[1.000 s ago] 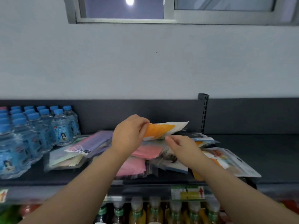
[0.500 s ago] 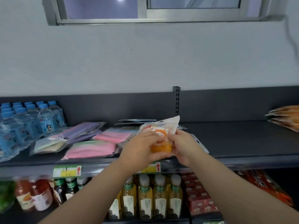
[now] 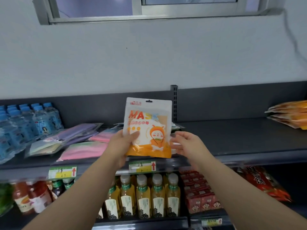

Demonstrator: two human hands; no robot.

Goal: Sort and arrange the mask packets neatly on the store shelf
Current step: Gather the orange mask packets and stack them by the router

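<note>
Grips the mask packet [image 3: 147,130] in the left hand [image 3: 121,145], thumb pressed across the front near the lower left corner, other fingers curled out of sight behind. Rests the right hand [image 3: 186,145] against the packet's lower right edge, fingers loosely spread and nearly straight, tips partly tucked behind it; hard to tell whether any real pinch there. Holds the packet upright, front to the camera, just above the front lip of the dark grey shelf [image 3: 240,135]; white on top, orange along the bottom, printed MASK with a cartoon figure in an orange hood. Left of the hands, lying flat and overlapping on the same shelf: pink packets [image 3: 83,151] nearest the edge, purple packets [image 3: 78,131] behind them. Further left, at the shelf's end, blue-capped water bottles [image 3: 33,123] standing in rows. Far right on the shelf, well apart, a stack of orange packets [image 3: 289,115]. Along the lip, price tags [image 3: 142,166] with red arrows. Below, on the lower shelf, yellow juice bottles [image 3: 144,196] side by side, red boxes [image 3: 197,191] just beside them.
</note>
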